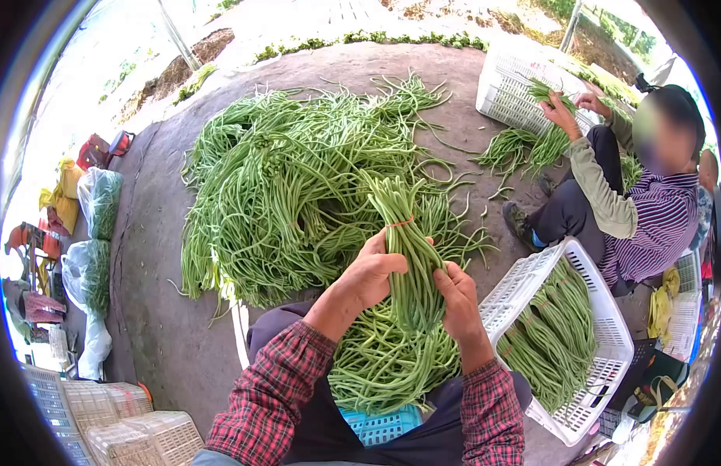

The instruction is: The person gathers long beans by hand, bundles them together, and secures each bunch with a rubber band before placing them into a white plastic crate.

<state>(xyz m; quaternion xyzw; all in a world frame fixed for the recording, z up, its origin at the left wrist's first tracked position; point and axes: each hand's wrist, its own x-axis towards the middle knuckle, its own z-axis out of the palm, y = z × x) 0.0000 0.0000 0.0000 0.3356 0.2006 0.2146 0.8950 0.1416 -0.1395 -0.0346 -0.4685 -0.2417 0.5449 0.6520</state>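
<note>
My left hand [374, 273] and right hand [454, 299] both clasp a banded bundle of long green beans [409, 256] above my lap, and if either grip slackens the thin orange rubber band [401, 222] could slip and loose pods spill

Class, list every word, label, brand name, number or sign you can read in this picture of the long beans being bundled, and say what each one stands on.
None: no readable text anywhere.
The bundle of long beans held by the left hand and right hand carries only a plain orange band.
The white crate and the bags at the left show no legible print.
</note>
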